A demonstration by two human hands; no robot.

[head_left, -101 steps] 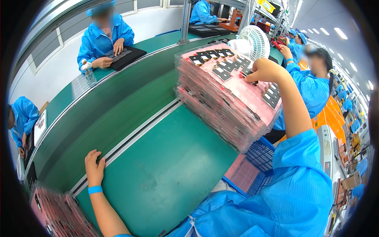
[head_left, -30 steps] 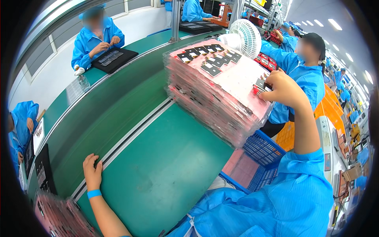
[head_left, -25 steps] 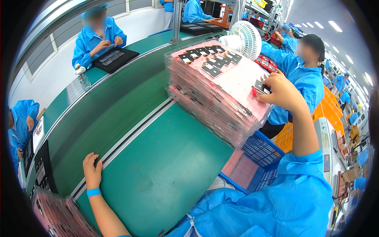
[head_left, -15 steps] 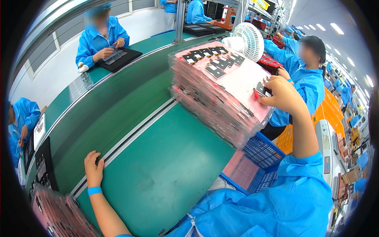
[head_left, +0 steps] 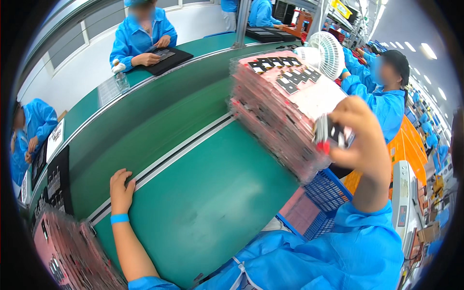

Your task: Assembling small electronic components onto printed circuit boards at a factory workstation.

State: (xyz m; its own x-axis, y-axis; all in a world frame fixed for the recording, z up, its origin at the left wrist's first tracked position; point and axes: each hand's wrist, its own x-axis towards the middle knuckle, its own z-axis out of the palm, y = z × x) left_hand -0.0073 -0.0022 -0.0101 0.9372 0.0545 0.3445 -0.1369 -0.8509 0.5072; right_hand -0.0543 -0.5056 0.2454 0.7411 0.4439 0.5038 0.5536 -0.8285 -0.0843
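Note:
My right hand is closed around a small stack of flat black and silver parts with a red bit at one end. It is smeared by motion and hovers over the near right corner of a tall stack of pink sheets in clear plastic trays. Black-and-white flat parts lie in rows on the top sheet. My left hand rests with fingers apart on the green tabletop, beside the metal rail.
A green conveyor belt runs beyond the rail. Another tray stack stands at lower left. A blue basket sits right of the table. A white fan stands behind the big stack. Co-workers sit across the belt and at right.
My right hand has lifted the small stack of flat parts off the top sheet and moved it toward me. The whole view has shifted slightly; my left hand stays by the rail.

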